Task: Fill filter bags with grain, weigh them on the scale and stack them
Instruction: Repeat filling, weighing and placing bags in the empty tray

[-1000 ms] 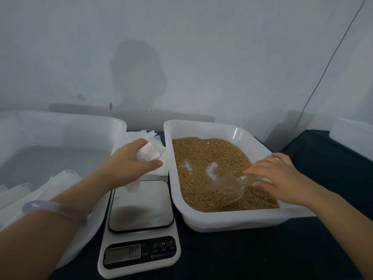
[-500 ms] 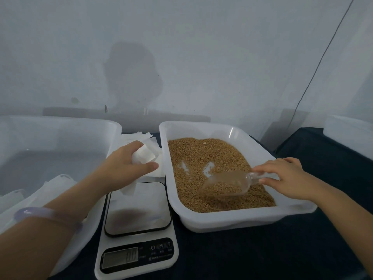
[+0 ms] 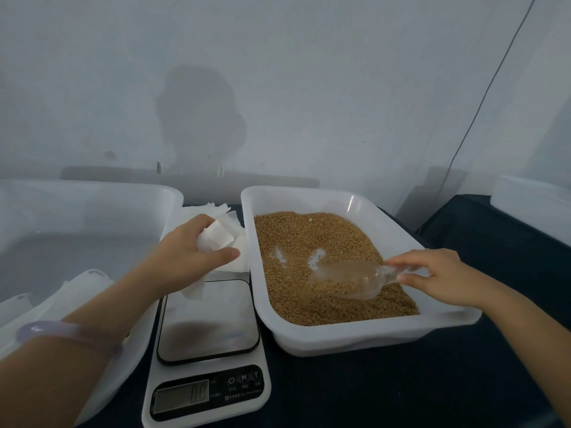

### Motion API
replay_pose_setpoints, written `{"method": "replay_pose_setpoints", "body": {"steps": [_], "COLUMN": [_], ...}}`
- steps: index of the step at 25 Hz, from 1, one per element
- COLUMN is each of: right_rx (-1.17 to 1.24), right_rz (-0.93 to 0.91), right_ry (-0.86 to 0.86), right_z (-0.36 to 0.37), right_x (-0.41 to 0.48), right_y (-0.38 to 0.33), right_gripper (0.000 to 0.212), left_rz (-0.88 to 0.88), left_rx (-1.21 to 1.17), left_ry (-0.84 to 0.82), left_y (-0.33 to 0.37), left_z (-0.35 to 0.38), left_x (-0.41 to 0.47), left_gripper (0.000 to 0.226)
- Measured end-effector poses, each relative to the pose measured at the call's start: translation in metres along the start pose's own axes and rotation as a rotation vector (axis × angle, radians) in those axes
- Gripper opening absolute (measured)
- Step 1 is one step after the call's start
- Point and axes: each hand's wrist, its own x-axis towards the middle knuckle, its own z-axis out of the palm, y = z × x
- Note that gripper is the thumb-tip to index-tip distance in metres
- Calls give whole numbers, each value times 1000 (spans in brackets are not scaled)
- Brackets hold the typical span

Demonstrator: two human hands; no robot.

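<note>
Filter bag (image 3: 216, 239) is in the left hand (image 3: 185, 261), held above the far edge of the scale (image 3: 207, 350), just left of the grain tray (image 3: 370, 335). Left grip: fingers and thumb curled round the bag's upper part, with its lower corner hanging out below the palm.

Right hand (image 3: 438, 276) is over the tray's near-right part, grip pinching the handle of a clear scoop (image 3: 349, 279). Scoop sits low on the grain (image 3: 309, 242), mouth pointing left, some grain inside. Grain covers most of the tray floor, and I see two bare patches near the middle.

I can't read the scale display, digits too blurred. Loose pile of empty white bags (image 3: 222, 211) lies behind the left hand, between tray and tub. Big translucent tub (image 3: 92, 196) is on the left, with white bags (image 3: 77, 288) in its near part; I can't tell if they're filled. Pale bracelet (image 3: 61, 332) on the left wrist.

Everything sits on a dark worktop (image 3: 401, 390). White wall behind, with a thin cable (image 3: 482, 103) running down it at right.
</note>
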Motion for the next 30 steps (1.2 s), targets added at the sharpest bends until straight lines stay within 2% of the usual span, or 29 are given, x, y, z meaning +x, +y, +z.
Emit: {"method": "replay_pose_setpoints", "body": {"steps": [2,5,9,12,15,19,24,30], "right_rx": [13,115,234,284,279,204,-128,-367], "right_rz": [-5,-54,-95,-115,-123,-139,-217,-277], "right_ry": [-8,38,133,168,206,213,170,226], "right_z": [1,-2,-24,-53,-75,-85,-95,-109], "right_x": [-1,-4,-5,-9,-16,-14,0,13], "right_y": [2,-2,-12,-12,-6,-13,-36,-63], "right_gripper": [32,29,29,28,28,28,29,24], "left_rz": [-1,92,226,215,122,83,115,128], "left_rx": [-22,-47,-83,-66,-31,-34,-18,75], "left_ry": [47,107,-54,-191,-143,-121,-155,-102], "left_y": [3,16,54,71,69,61,57,54], "left_z": [-1,-3,21,52,72,86,95,99], "left_x": [-4,-11,-8,-3,2,3,0,1], "left_gripper": [29,34,30,37,52,44,49,46]}}
